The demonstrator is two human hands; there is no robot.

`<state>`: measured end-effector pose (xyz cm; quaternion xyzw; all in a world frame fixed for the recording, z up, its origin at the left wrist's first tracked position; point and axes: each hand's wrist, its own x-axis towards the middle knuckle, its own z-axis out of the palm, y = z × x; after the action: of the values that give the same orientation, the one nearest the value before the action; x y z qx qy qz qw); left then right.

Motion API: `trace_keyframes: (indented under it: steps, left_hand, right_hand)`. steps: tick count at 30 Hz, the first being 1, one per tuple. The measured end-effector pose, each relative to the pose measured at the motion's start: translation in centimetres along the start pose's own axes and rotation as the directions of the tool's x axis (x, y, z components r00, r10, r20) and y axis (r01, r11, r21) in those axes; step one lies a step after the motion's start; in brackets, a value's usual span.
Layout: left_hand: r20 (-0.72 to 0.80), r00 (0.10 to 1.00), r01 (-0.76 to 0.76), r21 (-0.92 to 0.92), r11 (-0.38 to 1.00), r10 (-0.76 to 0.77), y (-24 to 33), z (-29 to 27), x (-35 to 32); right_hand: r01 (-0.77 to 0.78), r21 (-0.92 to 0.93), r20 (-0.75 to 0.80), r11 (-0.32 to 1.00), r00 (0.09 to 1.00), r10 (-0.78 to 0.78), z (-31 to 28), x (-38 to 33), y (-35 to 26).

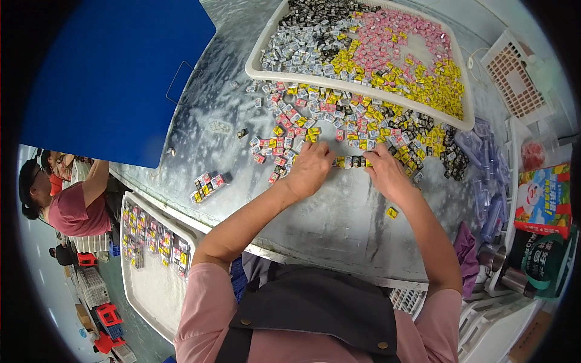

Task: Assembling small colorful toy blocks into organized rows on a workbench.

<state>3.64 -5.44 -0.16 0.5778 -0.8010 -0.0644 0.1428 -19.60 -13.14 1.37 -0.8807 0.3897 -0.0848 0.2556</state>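
Both my hands are at a short row of small block-shaped pieces in black, white and yellow on the metal tabletop. My left hand has its fingers closed on the row's left end. At the right end, my right hand grips with bent fingers and thumb. What lies under the fingertips is hidden. Just beyond spreads a loose pile of pink, white, yellow and black pieces. One yellow piece lies apart, near my right forearm. To the left sits a transparent pack of similar pieces.
A large white tray of pieces sorted roughly by colour stands at the back. Another white tray with filled packs is lower left. A blue board covers the far left. Transparent plastic cases and a colourful box stand right. A co-worker is at left.
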Motion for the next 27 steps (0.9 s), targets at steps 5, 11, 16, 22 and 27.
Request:
trace_keyframes:
  steps: [5,11,16,22,27]
  left_hand:
    - [0.100,0.995,0.018,-0.014,1.000,-0.016,0.5,-0.3,0.8]
    - [0.092,0.996,0.017,-0.125,0.992,-0.005,-0.2,0.1,0.7]
    - [0.053,0.999,0.000,-0.230,0.973,0.013,0.2,-0.9,0.6]
    - [0.041,0.999,0.029,-0.226,0.974,-0.020,0.5,0.0,0.6]
    - [-0.019,1.000,-0.018,-0.244,0.970,0.014,0.4,0.5,0.5]
  right_hand:
    - [0.027,-0.071,0.006,0.997,1.000,-0.027,0.4,0.6,-0.1]
    - [0.026,-0.157,0.079,0.987,0.997,-0.014,0.6,1.3,-0.6]
    - [-0.015,-0.103,0.084,0.995,0.996,0.023,0.3,1.3,-0.9]
    - [0.020,-0.068,0.098,0.997,0.995,-0.014,-0.4,1.2,-2.0]
    - [0.004,-0.099,0.081,0.995,0.997,0.004,0.1,1.1,-1.7]
